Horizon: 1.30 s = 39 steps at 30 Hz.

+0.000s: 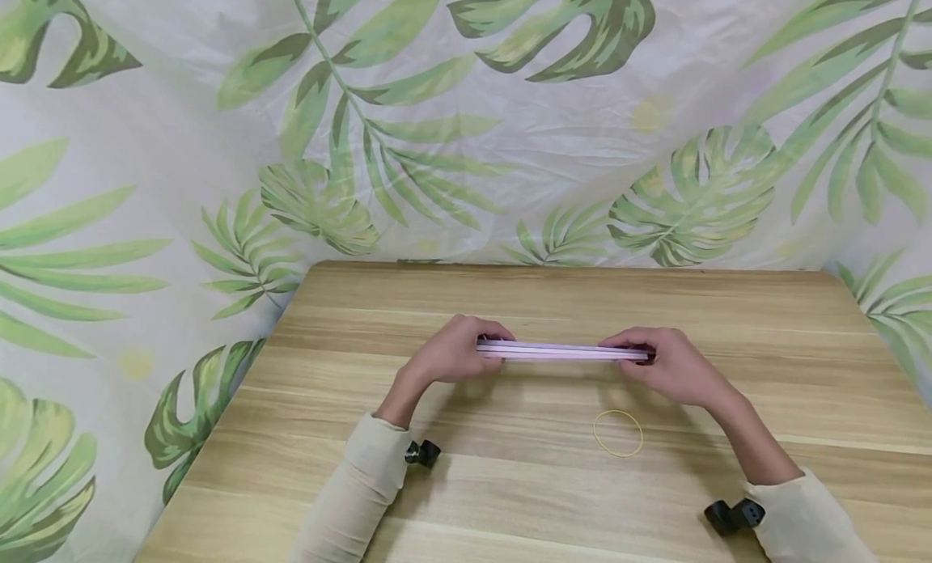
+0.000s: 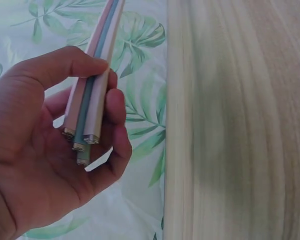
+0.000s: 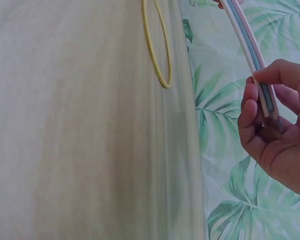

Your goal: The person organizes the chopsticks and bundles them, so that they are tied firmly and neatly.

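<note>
A bundle of several long chopsticks (image 1: pixel 553 351) in pink, blue and pale tones is held crosswise over the wooden table. My left hand (image 1: pixel 457 351) grips its left end between thumb and fingers. In the left wrist view the squared, silvery ends of the chopsticks (image 2: pixel 94 115) stick out below the left thumb (image 2: pixel 92 64). The other end is pinched by my right hand (image 1: pixel 668 361), whose fingers (image 3: pixel 249 116) wrap partly round the chopsticks (image 3: pixel 250 42) and hide their tips. On the table in front of the right hand lies a yellow rubber band (image 1: pixel 618 433).
The wooden table (image 1: pixel 510 498) fills the lower part of the head view. Behind it and at both sides hangs a leaf-patterned cloth (image 1: pixel 451 175). Small black devices (image 1: pixel 424 453) sit at both sleeve cuffs.
</note>
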Motion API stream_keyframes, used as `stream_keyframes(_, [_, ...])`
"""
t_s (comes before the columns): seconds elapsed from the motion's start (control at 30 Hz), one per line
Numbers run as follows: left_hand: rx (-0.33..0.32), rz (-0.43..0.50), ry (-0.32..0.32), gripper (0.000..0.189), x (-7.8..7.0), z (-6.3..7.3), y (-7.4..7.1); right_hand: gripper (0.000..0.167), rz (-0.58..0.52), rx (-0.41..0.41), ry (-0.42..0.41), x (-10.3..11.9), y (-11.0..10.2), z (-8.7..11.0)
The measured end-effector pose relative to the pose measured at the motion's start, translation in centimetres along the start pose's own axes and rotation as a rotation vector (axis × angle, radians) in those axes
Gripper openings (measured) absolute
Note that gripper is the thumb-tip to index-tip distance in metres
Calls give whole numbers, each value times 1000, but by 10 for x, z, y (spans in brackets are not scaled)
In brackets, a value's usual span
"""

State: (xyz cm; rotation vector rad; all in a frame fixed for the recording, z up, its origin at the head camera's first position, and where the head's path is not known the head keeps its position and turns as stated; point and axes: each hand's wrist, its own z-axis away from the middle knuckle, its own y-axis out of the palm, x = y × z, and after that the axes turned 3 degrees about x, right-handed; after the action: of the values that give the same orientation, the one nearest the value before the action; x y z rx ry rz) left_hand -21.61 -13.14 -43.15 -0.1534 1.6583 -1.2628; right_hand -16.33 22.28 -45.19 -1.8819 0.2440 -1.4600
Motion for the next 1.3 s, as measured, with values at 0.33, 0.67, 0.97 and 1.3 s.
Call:
stream_keyframes(0.33, [-95,49,85,27,4,0,-3,24,-135,-23,43,5,-1,2])
stream_keyframes(0.67, [-99,63,103,23,4,-1,-2,23,-222,-25,36,9,4,2])
stream_keyframes(0.97, [-97,67,110,20,2,-2,1,24,-219,-15,12,13,5,4])
stream_keyframes(1.3, [-104,71,104,19,-3,-4,4,24,-221,-28,25,11,7,4])
